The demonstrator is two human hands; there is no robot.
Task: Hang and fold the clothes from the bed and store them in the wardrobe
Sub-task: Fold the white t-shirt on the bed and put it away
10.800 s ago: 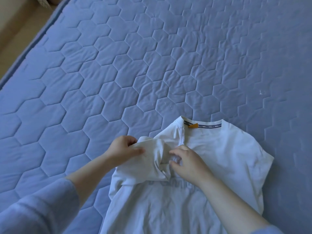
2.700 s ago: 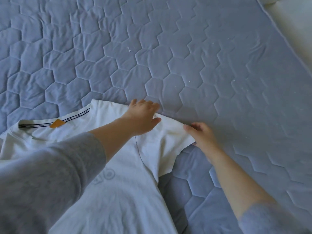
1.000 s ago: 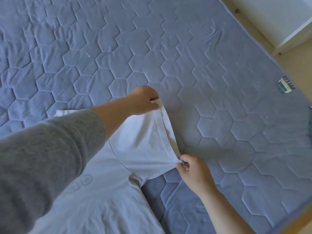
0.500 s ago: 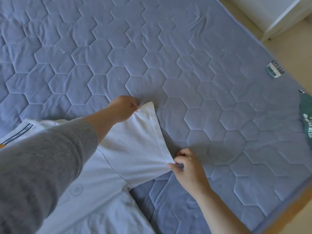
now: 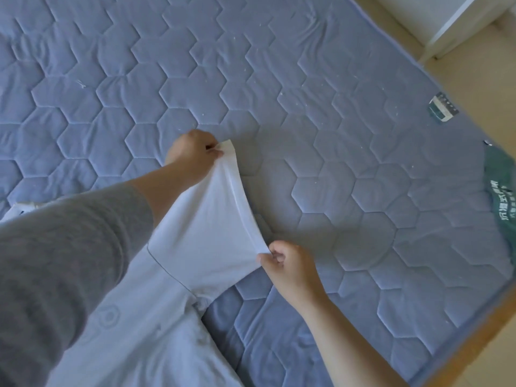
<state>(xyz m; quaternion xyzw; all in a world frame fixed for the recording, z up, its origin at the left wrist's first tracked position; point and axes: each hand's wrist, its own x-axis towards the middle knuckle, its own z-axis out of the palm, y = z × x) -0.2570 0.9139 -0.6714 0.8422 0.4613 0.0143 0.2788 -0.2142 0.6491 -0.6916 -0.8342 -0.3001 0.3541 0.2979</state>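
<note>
A white T-shirt (image 5: 156,317) lies spread on the blue quilted mattress (image 5: 321,113), its body running off the lower left. Its right sleeve (image 5: 206,233) is raised off the mattress and stretched between both hands. My left hand (image 5: 192,155) pinches the far corner of the sleeve hem. My right hand (image 5: 287,266) pinches the near corner of the same hem. My grey left sleeve hides the shirt's collar area.
A green garment with white print (image 5: 502,202) lies at the mattress's right edge. A small white-and-green tag (image 5: 442,108) sits near the far right edge. White furniture (image 5: 458,20) stands on the beige floor at the top right. A wooden bed edge (image 5: 469,347) runs along the lower right.
Earlier I smoothed the sleeve flat; now both hands pinch its hem corners and hold it lifted and taut. In the last half second the hands barely moved.
</note>
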